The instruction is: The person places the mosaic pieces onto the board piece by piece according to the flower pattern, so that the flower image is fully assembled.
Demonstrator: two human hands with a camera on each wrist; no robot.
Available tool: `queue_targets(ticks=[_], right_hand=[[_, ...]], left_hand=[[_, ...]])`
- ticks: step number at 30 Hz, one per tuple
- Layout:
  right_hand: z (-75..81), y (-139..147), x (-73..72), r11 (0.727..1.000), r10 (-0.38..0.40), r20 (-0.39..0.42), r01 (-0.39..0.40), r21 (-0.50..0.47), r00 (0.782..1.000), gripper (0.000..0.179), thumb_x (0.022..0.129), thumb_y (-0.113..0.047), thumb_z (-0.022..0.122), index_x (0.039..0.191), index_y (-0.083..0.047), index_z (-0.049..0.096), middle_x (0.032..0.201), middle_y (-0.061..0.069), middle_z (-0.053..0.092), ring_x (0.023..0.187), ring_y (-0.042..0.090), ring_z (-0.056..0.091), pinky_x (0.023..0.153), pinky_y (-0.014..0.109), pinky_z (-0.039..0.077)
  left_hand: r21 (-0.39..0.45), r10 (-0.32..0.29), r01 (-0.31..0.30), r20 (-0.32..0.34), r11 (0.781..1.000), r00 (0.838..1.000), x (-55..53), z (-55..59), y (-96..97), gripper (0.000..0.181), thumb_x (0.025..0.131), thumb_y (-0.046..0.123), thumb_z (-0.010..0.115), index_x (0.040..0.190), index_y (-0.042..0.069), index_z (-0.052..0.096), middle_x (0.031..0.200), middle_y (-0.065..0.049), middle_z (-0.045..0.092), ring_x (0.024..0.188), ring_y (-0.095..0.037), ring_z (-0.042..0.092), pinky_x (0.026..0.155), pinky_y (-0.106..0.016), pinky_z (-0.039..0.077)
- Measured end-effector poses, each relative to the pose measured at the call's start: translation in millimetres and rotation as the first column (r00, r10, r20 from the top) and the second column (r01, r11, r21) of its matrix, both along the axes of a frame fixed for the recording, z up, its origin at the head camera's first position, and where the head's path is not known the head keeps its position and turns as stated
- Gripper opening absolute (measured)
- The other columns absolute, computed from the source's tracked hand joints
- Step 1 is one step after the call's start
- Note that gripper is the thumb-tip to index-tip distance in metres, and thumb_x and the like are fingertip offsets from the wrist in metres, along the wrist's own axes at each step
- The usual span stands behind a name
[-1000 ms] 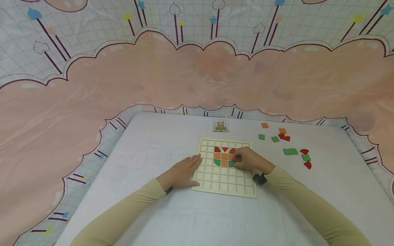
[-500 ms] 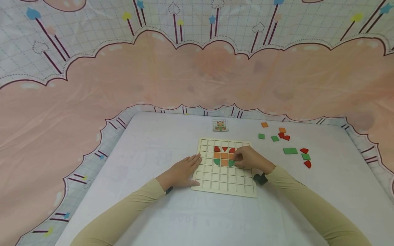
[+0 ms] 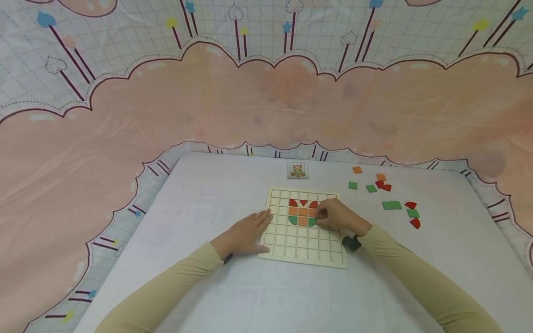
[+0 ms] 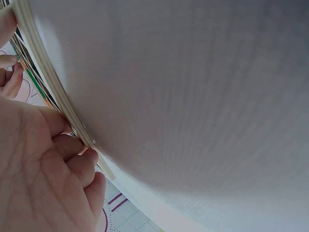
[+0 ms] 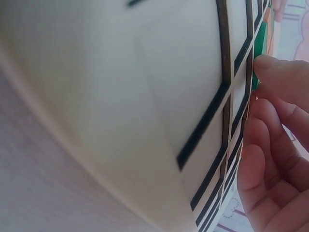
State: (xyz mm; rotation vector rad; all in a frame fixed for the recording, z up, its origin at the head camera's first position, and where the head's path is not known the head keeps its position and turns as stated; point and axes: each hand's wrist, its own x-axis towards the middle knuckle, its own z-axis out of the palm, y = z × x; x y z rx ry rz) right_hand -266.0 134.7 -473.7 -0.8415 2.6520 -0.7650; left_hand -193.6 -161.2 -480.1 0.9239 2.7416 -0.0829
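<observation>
A cream grid board point(image 3: 300, 254) lies on the white table, slightly turned. On it sit a red triangle point(image 3: 303, 203) between two red quarter-circles, a row of orange squares point(image 3: 303, 221) with another below, and a green quarter-circle point(image 3: 293, 220). My right hand point(image 3: 336, 215) curls over the board's right part, its thumb on a second green quarter-circle point(image 5: 259, 48) in the right wrist view. The fingers beside it partly cover that piece. My left hand point(image 3: 245, 232) lies with extended fingers along the board's left side, fingertips at the board's edge point(image 4: 53, 82) in the left wrist view.
A small pattern card point(image 3: 297, 170) lies behind the board. To the right are loose orange squares point(image 3: 357, 170), several green squares point(image 3: 392, 205) and red quarter-circles point(image 3: 415, 224). A patterned cloth point(image 3: 266, 101) rises behind the table.
</observation>
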Motion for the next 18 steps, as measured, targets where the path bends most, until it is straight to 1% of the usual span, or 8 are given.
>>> queue_targets(ticks=[7,13,18], right_hand=[[-0.8,1.3,2.6,1.000,0.005,-0.001,-0.005,-0.013,1.000,0.009,0.076,-0.011,0.077,0.076,-0.010,0.068,0.074,-0.001,0.062,0.067,0.009,0.050,0.061,0.020,0.045],[-2.9,1.7,0.9,1.000,0.013,-0.003,-0.013,-0.010,1.000,0.011,0.076,-0.013,0.077,0.076,-0.012,0.067,0.073,-0.003,0.060,0.066,0.008,0.049,0.059,0.018,0.044],[1.4,2.7,0.6,0.999,0.019,-0.009,-0.020,-0.028,1.000,0.011,0.075,-0.012,0.078,0.075,-0.011,0.067,0.072,-0.002,0.060,0.066,0.008,0.049,0.059,0.019,0.043]], left_hand=[[-0.002,0.008,-0.008,0.019,1.000,1.000,1.0,-2.0,1.3,0.093,0.087,0.065,0.045,0.151,0.005,0.014,0.159,-0.011,0.010,0.147,-0.023,0.014,0.120,-0.037,0.019],[0.007,0.009,-0.009,0.018,1.000,1.000,1.8,-3.7,0.5,0.093,0.087,0.065,0.045,0.151,0.005,0.014,0.159,-0.011,0.010,0.147,-0.023,0.014,0.120,-0.037,0.020],[0.004,0.006,-0.006,0.004,1.000,1.000,0.6,-3.3,0.6,0.092,0.088,0.066,0.044,0.151,0.005,0.015,0.159,-0.011,0.011,0.147,-0.023,0.014,0.120,-0.037,0.020]])
